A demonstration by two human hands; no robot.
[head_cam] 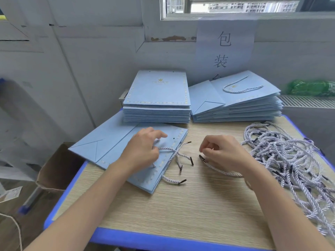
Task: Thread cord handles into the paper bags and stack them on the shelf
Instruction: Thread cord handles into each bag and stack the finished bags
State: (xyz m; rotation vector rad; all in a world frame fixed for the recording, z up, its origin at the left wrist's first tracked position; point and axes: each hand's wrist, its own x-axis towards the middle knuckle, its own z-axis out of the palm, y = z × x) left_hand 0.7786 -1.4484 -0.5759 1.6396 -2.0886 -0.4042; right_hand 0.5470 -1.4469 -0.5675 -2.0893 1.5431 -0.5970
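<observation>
On the wooden table (163, 211), the flat light-blue paper bag (116, 142) lies diagonally, its open mouth toward the near right, partly hidden under the left hand (143, 149). This hand pinches a twisted white cord (168, 149). The right hand (223, 153) curls around another white cord (223, 171), its tip half hidden.

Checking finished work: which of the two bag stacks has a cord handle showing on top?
The right stack: a looped cord lies on it. The left stack shows none.

Flat bag (112, 142) front-left on table (181, 211), two bag stacks (157, 113) behind it, cord pile (290, 160) right
</observation>
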